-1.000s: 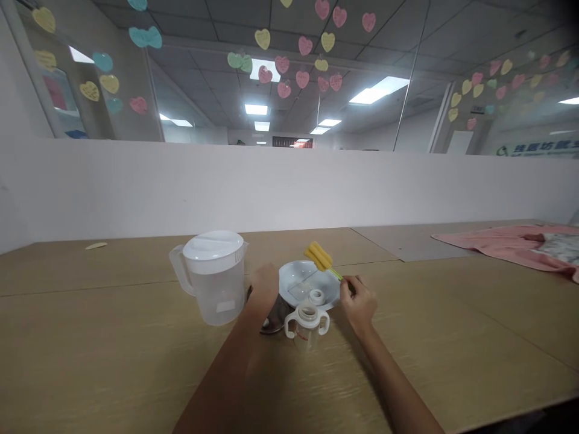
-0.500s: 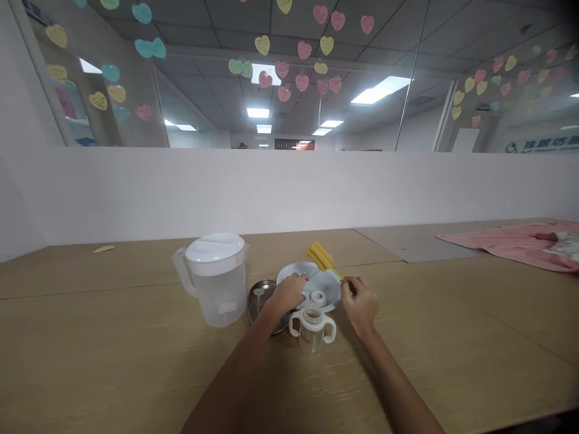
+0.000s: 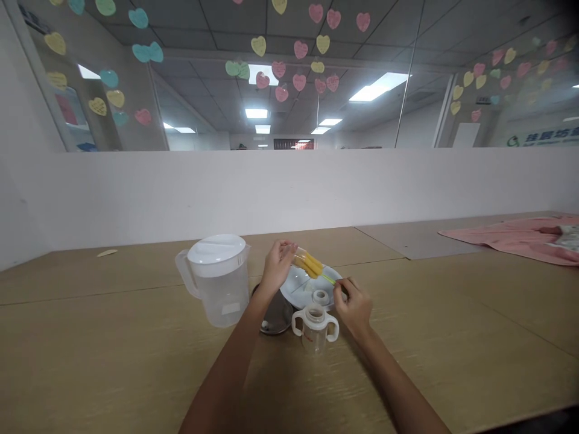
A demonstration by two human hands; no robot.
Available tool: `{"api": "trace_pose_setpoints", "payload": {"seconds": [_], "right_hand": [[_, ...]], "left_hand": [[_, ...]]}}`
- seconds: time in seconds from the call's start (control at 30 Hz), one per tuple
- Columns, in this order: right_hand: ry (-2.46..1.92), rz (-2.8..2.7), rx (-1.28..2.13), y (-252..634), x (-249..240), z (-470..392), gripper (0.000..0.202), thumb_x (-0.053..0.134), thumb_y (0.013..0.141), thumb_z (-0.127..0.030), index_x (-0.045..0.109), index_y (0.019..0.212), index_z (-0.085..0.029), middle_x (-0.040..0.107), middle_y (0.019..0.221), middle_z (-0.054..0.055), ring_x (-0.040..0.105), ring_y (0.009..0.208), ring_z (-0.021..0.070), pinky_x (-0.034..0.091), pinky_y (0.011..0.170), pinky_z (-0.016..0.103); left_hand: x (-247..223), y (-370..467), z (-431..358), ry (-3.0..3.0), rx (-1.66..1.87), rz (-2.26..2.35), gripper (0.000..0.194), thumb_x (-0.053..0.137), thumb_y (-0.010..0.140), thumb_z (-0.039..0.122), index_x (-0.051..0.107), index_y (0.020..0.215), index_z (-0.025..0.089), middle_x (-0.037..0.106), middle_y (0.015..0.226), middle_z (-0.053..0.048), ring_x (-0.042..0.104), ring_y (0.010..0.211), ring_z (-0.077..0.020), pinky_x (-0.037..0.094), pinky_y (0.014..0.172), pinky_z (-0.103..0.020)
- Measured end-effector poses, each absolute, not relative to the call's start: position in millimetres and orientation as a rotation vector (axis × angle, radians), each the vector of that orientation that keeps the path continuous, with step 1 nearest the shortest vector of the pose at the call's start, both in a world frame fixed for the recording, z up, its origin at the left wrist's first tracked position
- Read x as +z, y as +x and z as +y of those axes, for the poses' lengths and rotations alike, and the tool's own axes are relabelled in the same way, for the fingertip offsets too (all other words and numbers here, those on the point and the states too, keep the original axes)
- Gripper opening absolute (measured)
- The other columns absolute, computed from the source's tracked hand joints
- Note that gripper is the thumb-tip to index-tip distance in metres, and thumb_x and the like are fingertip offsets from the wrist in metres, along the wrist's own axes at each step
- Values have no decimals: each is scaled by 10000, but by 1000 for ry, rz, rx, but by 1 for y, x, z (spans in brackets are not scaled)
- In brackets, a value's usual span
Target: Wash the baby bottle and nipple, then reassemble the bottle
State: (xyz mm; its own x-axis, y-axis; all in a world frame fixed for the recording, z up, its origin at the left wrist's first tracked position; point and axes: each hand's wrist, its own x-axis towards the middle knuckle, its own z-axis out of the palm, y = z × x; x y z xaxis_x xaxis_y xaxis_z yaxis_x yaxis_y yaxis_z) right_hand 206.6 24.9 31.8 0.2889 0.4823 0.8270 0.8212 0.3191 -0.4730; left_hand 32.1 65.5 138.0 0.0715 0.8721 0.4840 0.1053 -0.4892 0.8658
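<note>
Pale yellow slip (image 3: 107, 253), lying flat towards the back of the wood-toned table (image 3: 113, 349), at far left
Pitcher (image 3: 224, 295), translucent body, white lid, upright, handle to the left, a small pale label low on its side
Metal dish (image 3: 279, 314), dark and round, on the table between pitcher and bowl, partly hidden by the left forearm
Left hand (image 3: 277, 266), raised above the dish and the bowl's left side, fingers curled round a clear cup (image 3: 297, 255), which is tilted and appears to go around the tip of the sponge; how deep is hard to tell
White bowl (image 3: 294, 295), behind the bottle, with a white ring (image 3: 321, 296) inside near its front rim
Two-handled bottle (image 3: 314, 336), clear with white collar and handles, upright on the table in front of the bowl, mouth facing up
Sponge brush (image 3: 312, 265), yellow head over the bowl, green handle slanting down to the right
Right hand (image 3: 355, 306), thumb and fingers closed in a pinch on that handle, at the bowl's right edge
Pink cloth (image 3: 497, 235), spread at far right, well apart from the hands
</note>
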Motion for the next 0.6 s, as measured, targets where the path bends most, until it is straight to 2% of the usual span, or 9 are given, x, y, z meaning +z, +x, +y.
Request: {"api": "trace_pose_setpoints", "payload": {"seconds": [0.1,0.2,0.3,0.37,0.47,0.6], "right_hand": [[-1276,-1395,-441,208,31,21,225,444,822,-246,629,726,-161,628,699,24,533,593,106,316,559,207],[-1284,-1427,-495,210,29,22,201,461,807,-232,628,717,-164,633,694,20,527,589,102,289,543,207],[-1429,-1424,-543,211,28,27,195,483,788,-251,632,699,-162,632,693,18,501,586,105,237,529,220],[-1587,-1376,-532,213,27,32,202,489,790,-263,636,697,-159,629,698,18,456,562,99,186,521,232],[-1761,-1261,-450,219,28,38,221,480,813,-265,646,720,-151,627,733,22,383,537,84,137,527,241],[-1815,-1200,-369,228,32,38,223,480,828,-255,657,758,-139,615,776,31,345,550,77,133,542,245]], "left_hand": [[136,33,59,1947,1221,1014,377,404,877,487,579,919,156,661,889,-66,629,797,-174,491,635,-244],[139,29,55,2256,959,1103,414,374,897,485,624,917,157,676,871,-66,632,815,-192,493,727,-283],[144,17,56,2468,949,1231,357,481,876,381,561,1141,156,629,1110,-97,579,1043,-216,441,910,-310],[146,8,58,2574,969,1422,456,541,838,252,455,1273,145,539,1238,-131,501,1165,-234,390,984,-333],[144,-3,64,2632,724,1758,608,523,782,75,340,1357,150,490,1257,-158,503,1162,-250,405,961,-343],[129,-9,74,2561,357,1876,600,572,718,34,423,1290,135,566,1160,-160,601,1024,-259,473,828,-313]]}}
